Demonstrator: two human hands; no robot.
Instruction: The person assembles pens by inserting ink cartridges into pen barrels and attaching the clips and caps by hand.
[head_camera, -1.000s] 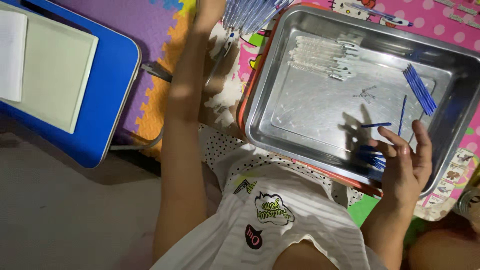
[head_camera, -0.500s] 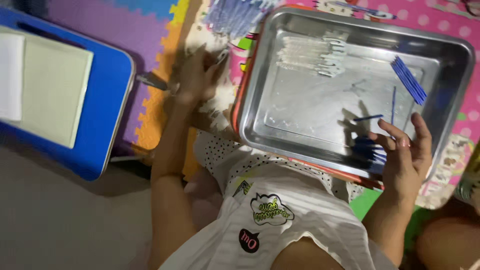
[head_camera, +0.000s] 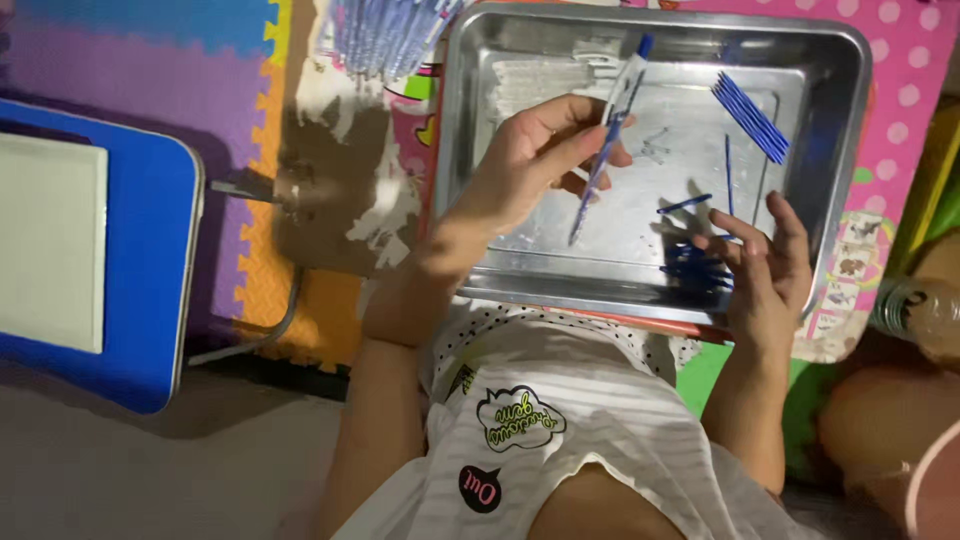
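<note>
A steel tray (head_camera: 830, 130) lies on a coloured foam mat in front of me. My left hand (head_camera: 530, 165) is over the tray's left half and holds a clear pen with a blue cap (head_camera: 610, 130), tilted with its tip pointing down toward the tray floor. My right hand (head_camera: 765, 275) rests at the tray's near right corner, fingers on a small heap of blue pen parts (head_camera: 695, 270). A bundle of thin blue refills (head_camera: 750, 115) lies at the far right of the tray. Clear pen barrels (head_camera: 535, 75) lie at the far left.
A pile of pens (head_camera: 385, 30) sits on the mat beyond the tray's left corner. A blue folding table with a pale top (head_camera: 150, 270) stands at the left. A plastic bottle (head_camera: 920, 310) lies at the right edge.
My left hand has come back from the pen pile beyond the tray and now holds a pen over the tray. The right hand has stayed at the near right corner.
</note>
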